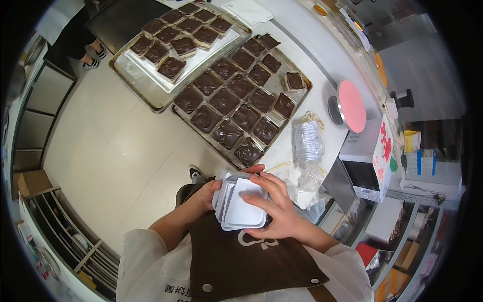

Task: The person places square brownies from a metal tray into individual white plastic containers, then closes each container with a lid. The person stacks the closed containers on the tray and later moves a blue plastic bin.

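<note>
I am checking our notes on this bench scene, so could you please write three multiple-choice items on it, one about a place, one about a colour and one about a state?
1. Where does the stack of white square lids sit?
A. On the far tray
B. Between the person's two hands, in front of the brown apron
C. On the floor

2. What colour is the round disc of the turntable on the counter?
A. Pink
B. Green
C. Black

3. What state are the square cups on the near baking tray?
A. Empty
B. Filled with dark chocolate
C. Closed with lids

Answers:
1 B, as the left hand backs the stack and the right hand spreads its fingers over the top lid.
2 A, as its face shows plain pink.
3 B, as each shows a dark brown open surface.
</note>
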Tool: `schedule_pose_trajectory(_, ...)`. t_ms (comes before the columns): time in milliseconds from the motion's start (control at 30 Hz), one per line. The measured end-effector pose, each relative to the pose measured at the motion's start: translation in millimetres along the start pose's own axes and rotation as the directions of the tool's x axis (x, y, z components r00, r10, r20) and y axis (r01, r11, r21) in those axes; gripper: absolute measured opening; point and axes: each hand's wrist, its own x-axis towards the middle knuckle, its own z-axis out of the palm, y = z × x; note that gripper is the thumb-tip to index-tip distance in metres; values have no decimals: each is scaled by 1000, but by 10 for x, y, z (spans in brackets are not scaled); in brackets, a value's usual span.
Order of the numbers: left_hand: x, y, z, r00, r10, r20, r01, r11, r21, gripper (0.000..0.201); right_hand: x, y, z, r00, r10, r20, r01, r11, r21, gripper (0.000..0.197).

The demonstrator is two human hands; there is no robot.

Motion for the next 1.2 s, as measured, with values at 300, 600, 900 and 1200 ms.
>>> schedule_pose_trajectory(300, -413, 154, -80, 997, 74, -35, -74, 997, 6, 133, 332, -117, 185, 996, -9, 92, -6, 987, 159, 93)
schedule_pose_trajectory(600, -709, 345, -154, 995, 100, -3, -100, 995, 13, 135, 610, -344, 328, 985, 17, 172, -53, 978, 201, 99)
schedule_pose_trajectory(900, -672, 435, -153, 993, 58, 105, -53, 997, -49, 134, 640, -392, 276, 969, -74, 236, 38, 987, 154, 86)
schedule_pose_trajectory(1200, -609, 432, -102, 996, -7, 94, 10, 999, -36, 136, 545, -504, 188, 964, 90, 249, -123, 985, 119, 91)
